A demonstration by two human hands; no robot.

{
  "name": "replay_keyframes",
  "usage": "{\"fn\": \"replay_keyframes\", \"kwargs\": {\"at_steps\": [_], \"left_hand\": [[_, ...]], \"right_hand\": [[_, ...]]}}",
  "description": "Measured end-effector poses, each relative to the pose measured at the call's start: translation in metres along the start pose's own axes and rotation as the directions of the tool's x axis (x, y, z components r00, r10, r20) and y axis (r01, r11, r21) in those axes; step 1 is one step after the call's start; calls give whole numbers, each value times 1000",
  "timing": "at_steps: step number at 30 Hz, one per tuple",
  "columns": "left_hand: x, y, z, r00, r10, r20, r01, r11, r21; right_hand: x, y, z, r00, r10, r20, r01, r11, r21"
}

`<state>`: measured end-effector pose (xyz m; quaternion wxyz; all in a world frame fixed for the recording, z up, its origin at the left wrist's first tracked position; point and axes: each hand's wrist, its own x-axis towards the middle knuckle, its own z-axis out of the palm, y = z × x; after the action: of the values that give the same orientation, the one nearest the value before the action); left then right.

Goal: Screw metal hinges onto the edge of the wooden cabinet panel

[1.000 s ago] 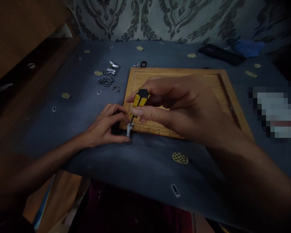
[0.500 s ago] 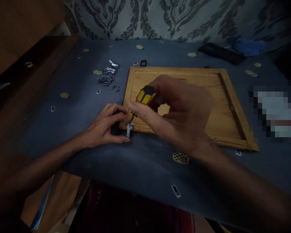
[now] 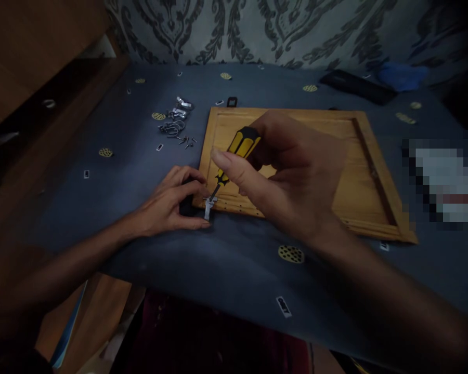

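A wooden panel door (image 3: 315, 171) lies flat on a dark blue cloth. My right hand (image 3: 292, 176) is closed round a yellow and black screwdriver (image 3: 236, 153), whose tip meets a small metal bracket (image 3: 208, 205) at the panel's near left corner. My left hand (image 3: 167, 202) rests on the cloth beside that corner, fingers curled, thumb and fingertips pressing on the bracket and a dark piece under it.
A heap of metal hinges and loose screws (image 3: 175, 122) lies at the back left. A black flat object (image 3: 354, 85) and a blue cloth (image 3: 400, 75) sit at the back right. A wooden cupboard edge (image 3: 42, 119) runs along the left.
My right hand has turned and shifted on the screwdriver handle, showing more of it and tilting it more upright. The left hand and the bracket have stayed in place.
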<state>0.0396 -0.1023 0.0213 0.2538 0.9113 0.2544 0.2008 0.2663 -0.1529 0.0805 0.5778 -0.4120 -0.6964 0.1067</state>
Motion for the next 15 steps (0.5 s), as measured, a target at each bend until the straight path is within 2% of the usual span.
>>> {"fn": "replay_keyframes", "kwargs": {"at_steps": [4, 8, 12, 15], "left_hand": [[0, 0, 1, 1000, 5, -24, -5, 1000, -5], [0, 1, 0, 1000, -24, -5, 24, 1000, 2], [0, 0, 1, 999, -29, -14, 28, 1000, -11], [-1, -1, 2, 999, -33, -1, 33, 999, -8]], "right_hand": [[1, 1, 1, 999, 27, -21, -27, 999, -21], [0, 4, 2, 999, 31, -28, -32, 997, -65], [-1, 5, 3, 999, -16, -38, 14, 999, -44], [0, 5, 2, 999, -42, 3, 42, 999, -27]]}}
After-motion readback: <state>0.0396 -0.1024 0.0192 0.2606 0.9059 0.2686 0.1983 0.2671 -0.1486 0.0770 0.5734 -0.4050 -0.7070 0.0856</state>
